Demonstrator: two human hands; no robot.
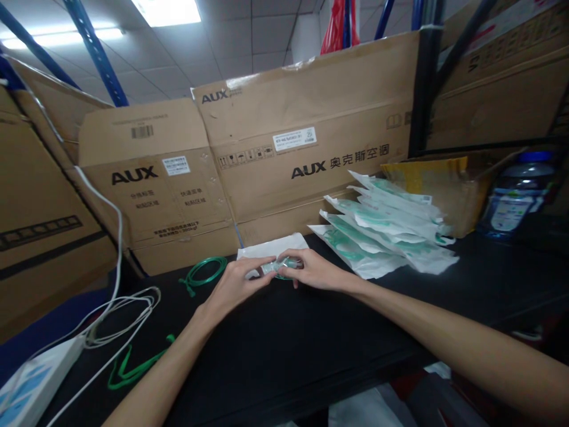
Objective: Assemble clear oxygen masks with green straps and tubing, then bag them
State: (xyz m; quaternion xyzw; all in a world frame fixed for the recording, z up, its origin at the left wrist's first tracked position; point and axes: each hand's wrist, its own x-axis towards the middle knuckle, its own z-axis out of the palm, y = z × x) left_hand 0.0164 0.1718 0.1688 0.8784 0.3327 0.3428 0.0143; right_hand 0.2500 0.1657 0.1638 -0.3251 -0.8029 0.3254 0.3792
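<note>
A small clear plastic piece [280, 265] is pinched between the left hand [235, 283] and the right hand [313, 270], both closed on it. It is held just over a white pouch [271, 246] on the black counter [311, 344]. A stack of sealed pouches [391, 231] is seen near the right hand.

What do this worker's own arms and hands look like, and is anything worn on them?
Nothing worn shows. Both forearms are bare as far as the picture reaches, with no sleeve in view. The left hand and the right hand have no gloves, and no watch, bracelet or ring can be seen on the wrists or fingers.
</note>
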